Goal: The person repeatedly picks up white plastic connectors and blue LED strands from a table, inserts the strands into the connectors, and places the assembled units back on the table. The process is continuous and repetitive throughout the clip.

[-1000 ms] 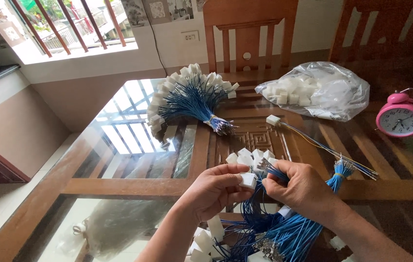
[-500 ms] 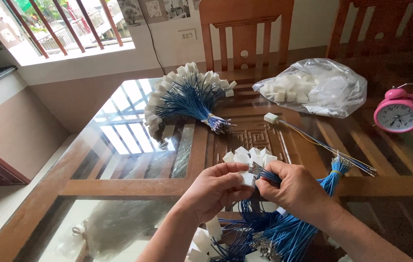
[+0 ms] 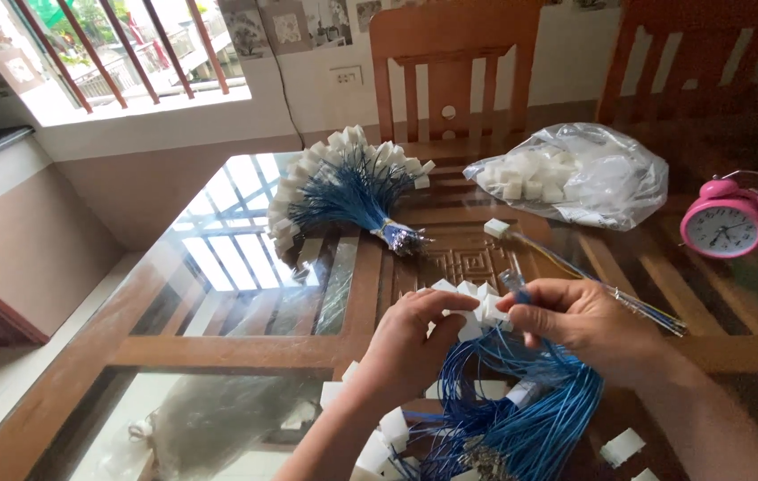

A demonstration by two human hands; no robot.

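My left hand [image 3: 410, 343] grips a cluster of small white plastic connectors [image 3: 468, 303] above the glass-topped wooden table [image 3: 218, 347]. My right hand [image 3: 583, 325] pinches one blue wire's end [image 3: 514, 287] right beside that cluster. A loose bundle of blue wires [image 3: 521, 419] hangs down from both hands toward the table's near edge, with more white connectors among it.
A tied fan of blue wires with white connectors [image 3: 343, 191] lies at the table's middle back. A clear bag of white connectors [image 3: 575, 174] sits at the right back, a pink alarm clock [image 3: 726, 223] beside it. One single wire [image 3: 575, 272] lies nearby. Wooden chairs [image 3: 454, 71] stand behind.
Both hands stay together over the bundle. My right hand has shifted slightly up and now pinches a wire end next to the connectors.
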